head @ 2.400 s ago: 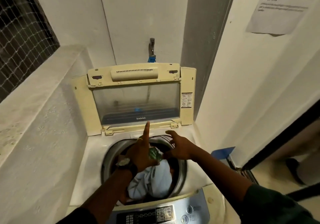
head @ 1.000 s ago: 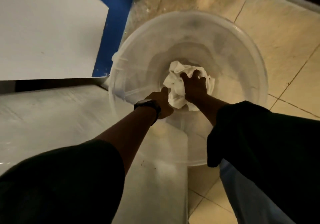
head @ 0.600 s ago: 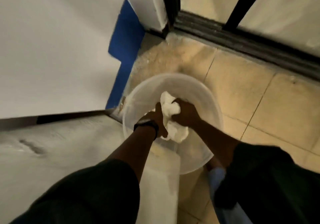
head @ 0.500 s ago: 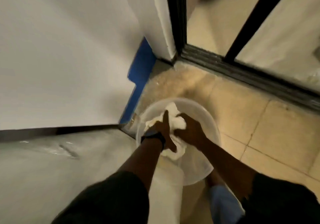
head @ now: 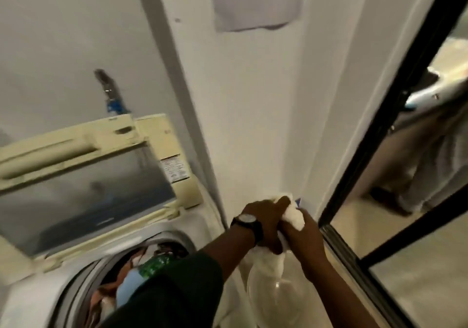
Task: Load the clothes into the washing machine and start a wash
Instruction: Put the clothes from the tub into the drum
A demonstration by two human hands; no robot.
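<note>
- My left hand (head: 264,220) and right hand (head: 304,236) are both clenched round one white cloth (head: 295,216), the two fists pressed together. I hold it bunched so that no loose end drags on the way over.
- The cloth is in the air to the right of the washing machine (head: 22,302), close to the white wall (head: 253,125). It is not yet over the drum (head: 78,287). Part of it pokes out above my fingers and a longer tail hangs below my fists.
- The lid (head: 83,175) stands tilted up and back, which leaves the drum mouth open for loading.
- Other clothes (head: 129,274) already lie in the drum: orange, pale blue and a green patterned piece. My judgement is that this cloth goes on top of them next, and the wash is not yet started.
- My left sleeve (head: 172,289) covers the near right part of the drum, so I cannot say how full it is.
- The control panel is out of view, so nothing can be said of its settings.
- Below the hanging cloth is a pale, see-through round shape (head: 278,299), perhaps a plastic basin. It is too blurred to be sure.
- The whole view is smeared by motion. The printing on the paper notice (head: 255,0) on the wall cannot be read.
</note>
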